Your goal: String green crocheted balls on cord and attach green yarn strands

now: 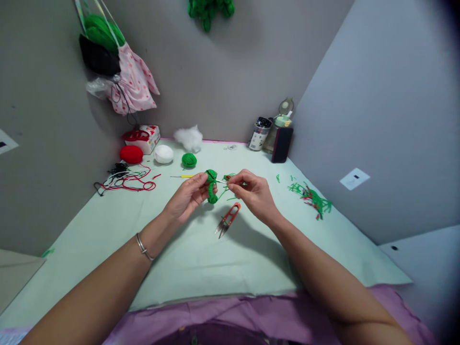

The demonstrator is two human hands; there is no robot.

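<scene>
A small green crocheted piece (212, 192) with a black line near its top is held up over the table, and my left hand (189, 194) grips it between thumb and fingers. My right hand (253, 191) pinches a thin silver needle (221, 181), whose tip reaches the crocheted piece's right side. Green yarn strands (224, 191) trail between the two hands. Just below them, orange-handled thread snips (228, 220) lie on the tabletop with their blades toward me. A yellow-handled crochet hook (186, 176) rests beyond my left hand, partly behind it.
Farther back sit a green yarn ball (189, 160), a white yarn ball (164, 154), a red yarn ball (131, 154) and white stuffing (189, 138). Tangled yarn (125, 182) lies left, yarn scraps (312, 199) right. A phone (282, 145) leans by a pen cup (258, 136).
</scene>
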